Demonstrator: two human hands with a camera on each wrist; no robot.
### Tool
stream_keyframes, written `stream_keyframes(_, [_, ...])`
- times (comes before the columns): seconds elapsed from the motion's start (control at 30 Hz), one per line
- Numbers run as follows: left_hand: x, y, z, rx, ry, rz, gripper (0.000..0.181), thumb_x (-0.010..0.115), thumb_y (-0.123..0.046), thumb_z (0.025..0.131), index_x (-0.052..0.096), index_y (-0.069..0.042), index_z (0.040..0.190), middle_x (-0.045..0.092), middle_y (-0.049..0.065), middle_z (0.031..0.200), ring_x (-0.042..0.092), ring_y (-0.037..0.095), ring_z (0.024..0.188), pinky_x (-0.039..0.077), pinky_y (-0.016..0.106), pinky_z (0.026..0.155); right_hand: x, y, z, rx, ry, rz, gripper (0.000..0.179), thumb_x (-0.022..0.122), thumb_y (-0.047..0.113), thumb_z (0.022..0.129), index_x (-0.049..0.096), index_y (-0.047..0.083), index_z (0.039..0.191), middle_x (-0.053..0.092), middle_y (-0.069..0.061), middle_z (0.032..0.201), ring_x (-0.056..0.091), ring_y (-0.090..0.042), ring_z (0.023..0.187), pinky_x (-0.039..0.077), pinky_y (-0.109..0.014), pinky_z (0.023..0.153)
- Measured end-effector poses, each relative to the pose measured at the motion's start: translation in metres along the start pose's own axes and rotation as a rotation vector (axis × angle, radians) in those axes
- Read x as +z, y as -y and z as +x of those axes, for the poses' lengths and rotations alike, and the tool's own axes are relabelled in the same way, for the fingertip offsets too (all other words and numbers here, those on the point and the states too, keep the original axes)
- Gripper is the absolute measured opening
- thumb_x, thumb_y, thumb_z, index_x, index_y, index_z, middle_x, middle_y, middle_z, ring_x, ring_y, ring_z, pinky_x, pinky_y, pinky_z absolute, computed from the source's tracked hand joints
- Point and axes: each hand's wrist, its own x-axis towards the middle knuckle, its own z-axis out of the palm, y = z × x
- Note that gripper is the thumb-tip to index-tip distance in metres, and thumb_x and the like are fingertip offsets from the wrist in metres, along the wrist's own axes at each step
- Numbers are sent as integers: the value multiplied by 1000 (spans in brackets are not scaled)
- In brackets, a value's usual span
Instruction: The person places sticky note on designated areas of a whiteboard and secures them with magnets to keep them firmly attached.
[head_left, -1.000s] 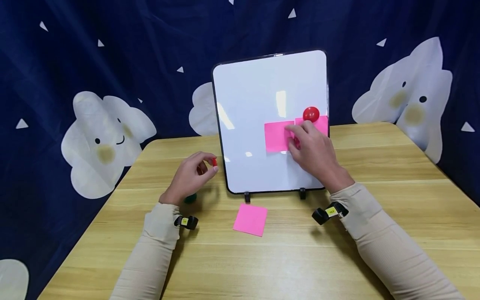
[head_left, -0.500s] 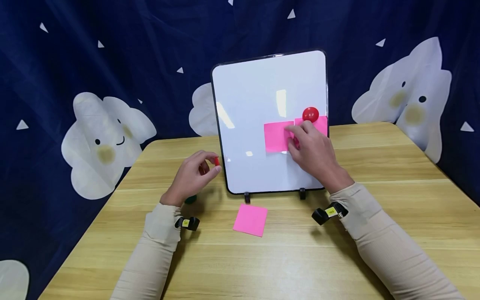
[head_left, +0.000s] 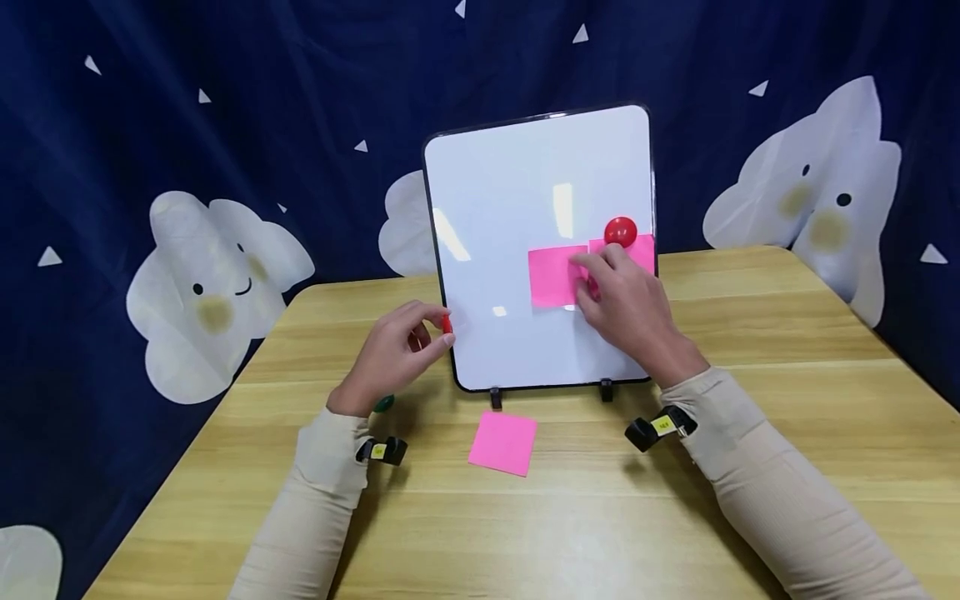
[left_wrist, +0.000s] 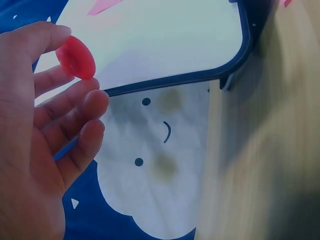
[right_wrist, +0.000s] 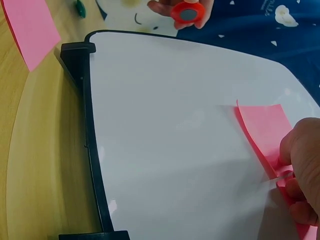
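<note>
Clearly, red magnet (left_wrist: 77,59) in left hand (head_left: 393,350).

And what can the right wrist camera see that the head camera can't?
Only the right wrist view shows the grey disc on the red piece held in the left grip.

Only the head view shows the red dome on the whiteboard, and both sleeves.

Both show the whiteboard, the two pink notes on it, the loose pink note on the table, the green piece, the red piece, the left grip and the right grip.
</note>
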Motion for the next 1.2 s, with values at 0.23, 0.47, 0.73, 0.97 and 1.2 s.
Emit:
stream_keyframes(0.23, [3, -4, 7, 16, -3, 15, 30, 72, -29, 94, 69, -12, 119, 64, -5, 100, 56, 15, 72, 51, 33, 65, 1, -1, 0, -12, -7, -3, 36, 76, 6, 84, 69, 5, 119, 53, -11, 87, 51, -22, 65, 45, -35, 54])
stream_keyframes(0.47, [4, -10, 15, 55, -17, -3, 31, 73, -26, 94, 69, -9, 119, 65, -1, 100, 56, 16, 72, 53, 40, 66, 0, -1, 0, -13, -11, -13, 36, 77, 6, 83, 69, 4, 119, 53, -11, 87, 50, -22, 65, 44, -34, 54])
stream_keyframes(0.73, [8, -12, 19, 86, 0, 11, 28, 72, -23, 93, 69, -8, 118, 65, 5, 95, 55, 12, 71, 52, 37, 65, 0, -1, 0, -8, 3, -11, 39, 78, 7, 82, 69, 4, 120, 53, -11, 86, 50, -21, 65, 44, -34, 54])
stream_keyframes(0.97, [12, -16, 22, 92, -15, 34, 30, 73, -24, 93, 70, -10, 119, 66, 6, 97, 56, 10, 71, 50, 30, 65, 1, -1, 0, -8, 0, -14, 40, 79, 7, 82, 69, 4, 120, 53, -11, 86, 50, -21, 66, 44, -34, 55])
stream_keyframes(1.2, [21, -23, 26, 139, -56, 99, 30, 72, -27, 93, 70, -11, 118, 65, -1, 100, 57, 11, 68, 49, 28, 60, 0, 0, 0, -6, -3, -17, 36, 76, 6, 84, 69, 4, 119, 53, -11, 86, 50, -22, 64, 43, -34, 54])
